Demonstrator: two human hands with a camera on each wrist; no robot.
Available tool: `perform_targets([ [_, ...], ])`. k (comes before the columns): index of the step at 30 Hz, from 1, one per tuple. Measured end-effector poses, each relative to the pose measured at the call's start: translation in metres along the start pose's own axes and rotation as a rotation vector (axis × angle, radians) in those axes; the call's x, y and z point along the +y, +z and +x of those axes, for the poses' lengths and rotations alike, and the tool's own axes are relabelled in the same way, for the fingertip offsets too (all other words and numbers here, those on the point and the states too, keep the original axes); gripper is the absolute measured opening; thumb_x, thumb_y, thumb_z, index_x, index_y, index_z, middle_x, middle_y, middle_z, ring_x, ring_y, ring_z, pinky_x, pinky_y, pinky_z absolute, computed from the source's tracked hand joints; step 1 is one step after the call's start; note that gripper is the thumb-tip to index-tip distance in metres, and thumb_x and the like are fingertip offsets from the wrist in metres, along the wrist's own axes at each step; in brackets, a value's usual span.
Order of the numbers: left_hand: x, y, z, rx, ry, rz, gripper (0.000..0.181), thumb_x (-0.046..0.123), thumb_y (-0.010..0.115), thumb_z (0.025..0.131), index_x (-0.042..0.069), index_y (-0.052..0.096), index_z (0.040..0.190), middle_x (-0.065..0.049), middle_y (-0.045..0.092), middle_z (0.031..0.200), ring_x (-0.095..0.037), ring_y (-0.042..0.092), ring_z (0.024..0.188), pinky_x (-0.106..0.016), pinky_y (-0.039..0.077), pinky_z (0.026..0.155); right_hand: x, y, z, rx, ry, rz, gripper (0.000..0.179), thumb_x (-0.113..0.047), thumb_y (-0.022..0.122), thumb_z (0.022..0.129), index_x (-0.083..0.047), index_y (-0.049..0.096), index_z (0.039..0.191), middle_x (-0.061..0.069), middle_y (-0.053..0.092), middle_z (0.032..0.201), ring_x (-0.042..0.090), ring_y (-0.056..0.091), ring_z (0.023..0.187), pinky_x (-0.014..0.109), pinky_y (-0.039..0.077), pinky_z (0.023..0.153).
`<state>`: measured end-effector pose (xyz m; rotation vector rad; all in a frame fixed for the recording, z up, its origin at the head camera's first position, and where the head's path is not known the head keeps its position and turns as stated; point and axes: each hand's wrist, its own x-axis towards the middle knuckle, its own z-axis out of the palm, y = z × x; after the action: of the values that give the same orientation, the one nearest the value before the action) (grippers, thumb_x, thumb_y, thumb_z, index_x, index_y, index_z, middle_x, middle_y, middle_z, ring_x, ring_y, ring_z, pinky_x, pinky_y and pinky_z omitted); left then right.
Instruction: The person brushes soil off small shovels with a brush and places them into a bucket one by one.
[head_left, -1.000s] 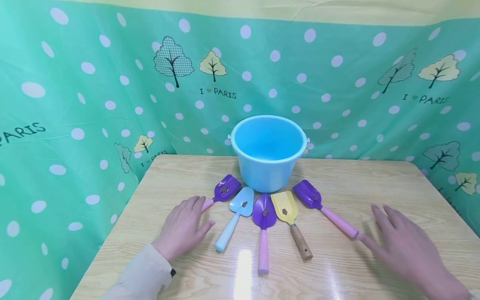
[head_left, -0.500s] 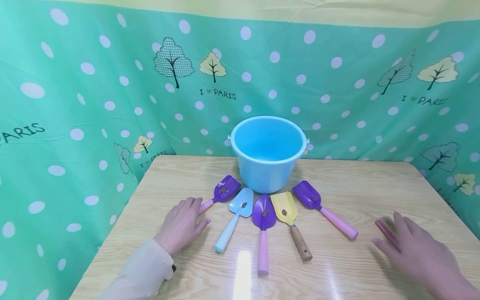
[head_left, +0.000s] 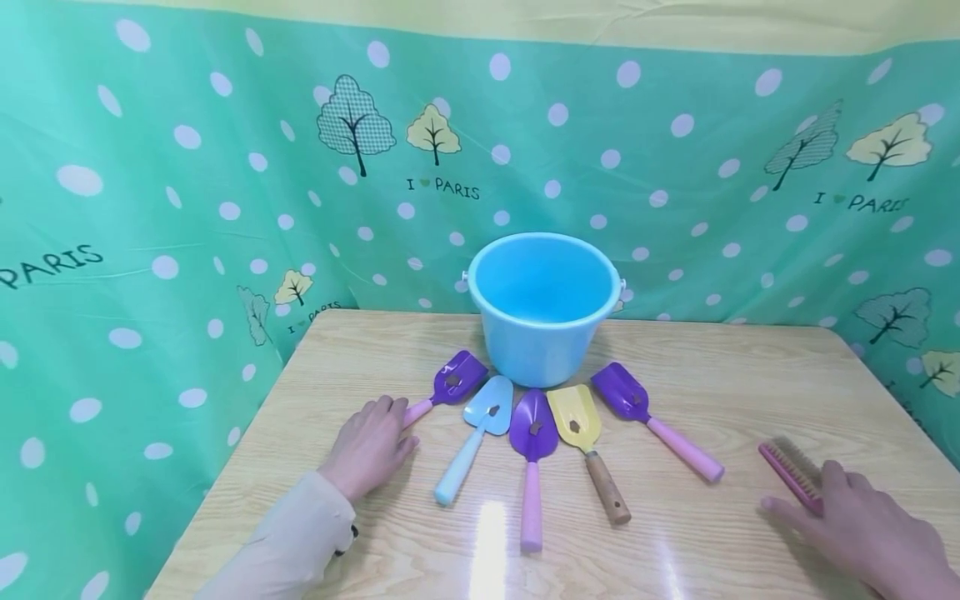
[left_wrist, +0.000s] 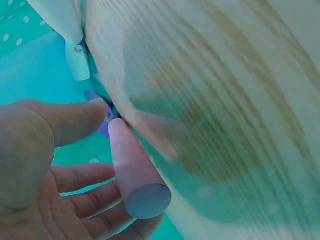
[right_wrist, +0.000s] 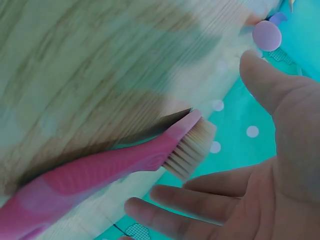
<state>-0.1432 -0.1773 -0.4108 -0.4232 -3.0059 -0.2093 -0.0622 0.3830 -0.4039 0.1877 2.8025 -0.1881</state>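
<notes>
My left hand (head_left: 369, 446) is at the pink handle of the leftmost purple toy shovel (head_left: 459, 377). In the left wrist view its thumb stands apart from the handle (left_wrist: 137, 172), and the fingers lie loosely along the other side; firm contact cannot be told. At the right, my right hand (head_left: 873, 521) hovers over a pink brush (head_left: 787, 477) with pale bristles. The right wrist view shows the brush handle (right_wrist: 100, 175) lying on the table, with the spread thumb and fingers apart from it and holding nothing.
A light blue bucket (head_left: 543, 342) stands at the back middle. Fanned before it lie a blue trowel (head_left: 487, 406), a purple spade (head_left: 533, 425), a yellow scoop (head_left: 576, 417) and another purple shovel (head_left: 621, 392) on the wooden table (head_left: 360, 358). A green curtain (head_left: 187, 167) hangs behind.
My right hand has moved right and toward the front edge, away from the right shovel's handle, uncovering the brush. The left hand has stayed almost still by its shovel.
</notes>
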Motion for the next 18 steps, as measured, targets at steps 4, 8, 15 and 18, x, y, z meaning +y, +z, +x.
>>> perform_targets([
  [4, -0.001, 0.002, 0.001, -0.015, -0.009, -0.001, 0.050, 0.028, 0.073, 0.082, -0.001, 0.057, 0.119, -0.009, 0.057, 0.095, -0.022, 0.053, 0.080, -0.038, 0.049, 0.068, 0.002, 0.001, -0.002, -0.051, 0.028, 0.022, 0.100, -0.081, 0.043, 0.077, 0.016, 0.047, 0.099, 0.009, 0.051, 0.075, 0.023, 0.051, 0.065, 0.042, 0.041, 0.051],
  [8, -0.003, 0.005, 0.003, -0.018, -0.014, -0.007, 0.047, 0.027, 0.073, 0.082, -0.001, 0.058, 0.117, -0.008, 0.056, 0.093, -0.022, 0.053, 0.079, -0.039, 0.049, 0.068, 0.003, 0.002, -0.003, -0.079, 0.070, 0.043, 0.093, -0.081, 0.043, 0.077, 0.010, 0.047, 0.092, 0.006, 0.045, 0.071, 0.021, 0.047, 0.062, 0.039, 0.037, 0.051],
  [15, -0.005, 0.011, 0.007, -0.034, -0.034, -0.019, 0.037, 0.026, 0.072, 0.084, 0.001, 0.061, 0.109, -0.005, 0.052, 0.085, -0.019, 0.048, 0.074, -0.034, 0.046, 0.063, 0.002, 0.007, -0.001, -0.130, 0.174, 0.028, 0.097, -0.082, 0.043, 0.075, 0.013, 0.049, 0.090, 0.008, 0.042, 0.070, 0.021, 0.046, 0.063, 0.037, 0.037, 0.057],
  [18, -0.005, 0.012, 0.008, -0.048, -0.049, -0.020, 0.037, 0.026, 0.071, 0.085, 0.001, 0.061, 0.110, -0.005, 0.051, 0.086, -0.019, 0.048, 0.074, -0.034, 0.045, 0.063, 0.002, 0.007, 0.001, -0.153, 0.205, 0.016, 0.100, -0.080, 0.043, 0.078, 0.018, 0.049, 0.095, 0.011, 0.046, 0.073, 0.023, 0.047, 0.065, 0.040, 0.040, 0.060],
])
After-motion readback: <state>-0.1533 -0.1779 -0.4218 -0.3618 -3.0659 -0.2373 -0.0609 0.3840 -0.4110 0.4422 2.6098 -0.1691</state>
